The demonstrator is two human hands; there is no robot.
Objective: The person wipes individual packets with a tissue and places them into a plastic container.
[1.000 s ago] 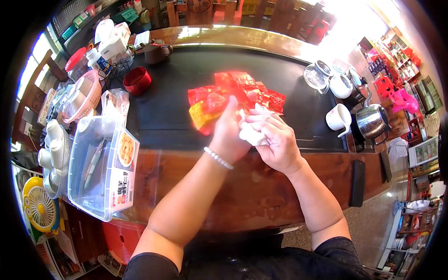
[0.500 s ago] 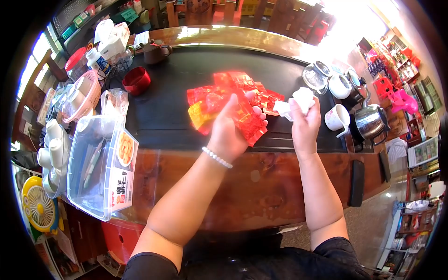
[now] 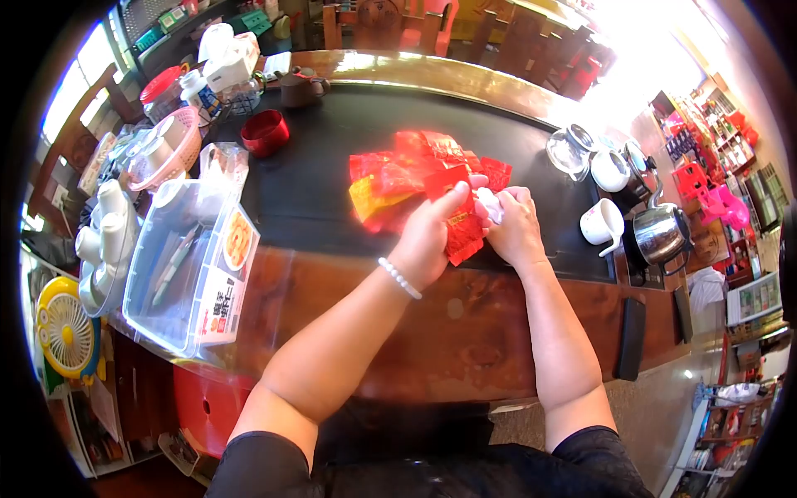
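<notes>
My left hand (image 3: 432, 228), with a pale bead bracelet at the wrist, is closed on a red packet (image 3: 463, 238), its thumb on top. My right hand (image 3: 516, 228) is closed round a crumpled white tissue (image 3: 490, 204), close against the packet's right side. Just beyond the hands, a pile of shiny red packets (image 3: 427, 148) lies on the black tray, with a yellow-orange one (image 3: 369, 199) at its left edge. The fingertips of my left hand are partly hidden behind the packet.
A clear plastic box (image 3: 178, 274) stands at the left, near a pink basket (image 3: 189, 149) of cups. A red bowl (image 3: 265, 133) and brown teapot (image 3: 300, 88) sit behind. At the right are a white mug (image 3: 601, 222) and steel kettle (image 3: 660, 232).
My right hand has come back left with the tissue, up to the packet in my left hand. The view has shifted, so the table's objects appear slightly further right.
</notes>
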